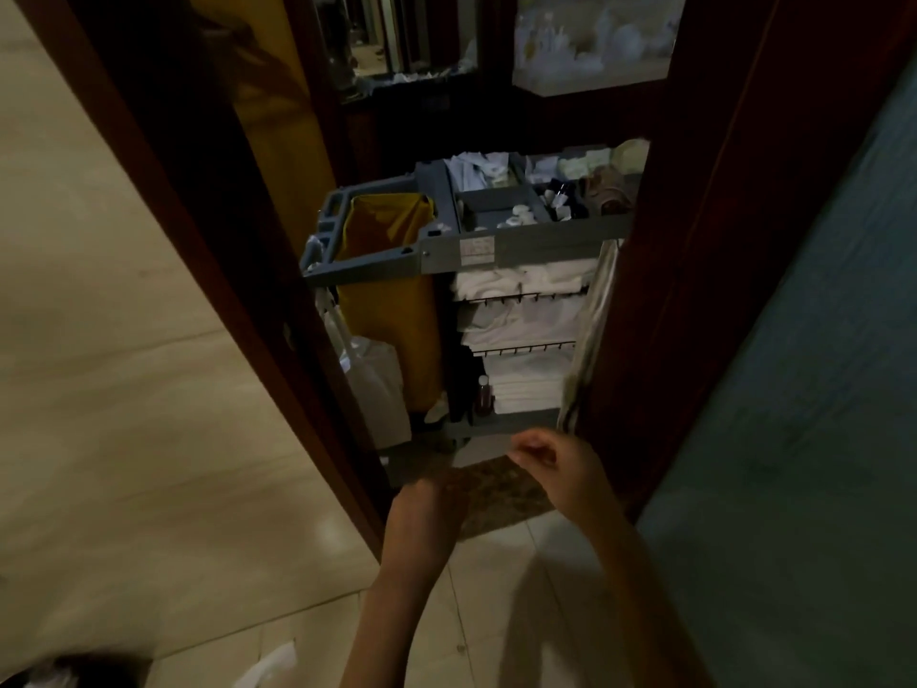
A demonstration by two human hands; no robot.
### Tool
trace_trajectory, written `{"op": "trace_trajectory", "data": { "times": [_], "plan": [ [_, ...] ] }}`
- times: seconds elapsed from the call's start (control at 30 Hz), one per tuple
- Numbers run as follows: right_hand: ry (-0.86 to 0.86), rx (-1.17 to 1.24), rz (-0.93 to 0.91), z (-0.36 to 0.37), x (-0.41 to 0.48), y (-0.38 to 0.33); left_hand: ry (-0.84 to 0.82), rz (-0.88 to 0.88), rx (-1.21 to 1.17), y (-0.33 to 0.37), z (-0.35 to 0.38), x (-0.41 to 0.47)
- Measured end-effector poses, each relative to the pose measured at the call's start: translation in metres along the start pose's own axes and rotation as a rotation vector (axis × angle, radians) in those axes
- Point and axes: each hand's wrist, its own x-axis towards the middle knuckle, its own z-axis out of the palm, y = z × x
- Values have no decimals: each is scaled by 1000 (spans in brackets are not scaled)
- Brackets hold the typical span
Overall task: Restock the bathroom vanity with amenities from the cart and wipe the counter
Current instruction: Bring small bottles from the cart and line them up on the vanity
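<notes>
A grey plastic housekeeping cart (521, 240) stands beyond a dark wooden door frame (694, 270), with small amenity bottles and packets (551, 206) in its top tray. The right hand (563, 471) is loosely curled and apparently empty. The left hand (426, 511) is too blurred to tell. Restocking and wiping likely both remain.

The housekeeping cart (516, 248) fills the gap between the left door jamb (278, 300) and the right door jamb (660, 290). Its top tray (496, 198) is open from above. Wire rails (526, 297) cross the towel shelves' fronts, and the yellow bag (387, 310) blocks the left side.
</notes>
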Motion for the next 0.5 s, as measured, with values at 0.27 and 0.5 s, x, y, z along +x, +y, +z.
{"op": "trace_trajectory", "data": {
  "times": [0.27,0.5],
  "plan": [
    [18,-6,134,-11,59,37,-58,39,-159,16,5,86],
    [101,-62,186,-32,162,56,-92,13,-245,-13,59,220]
  ]
}}
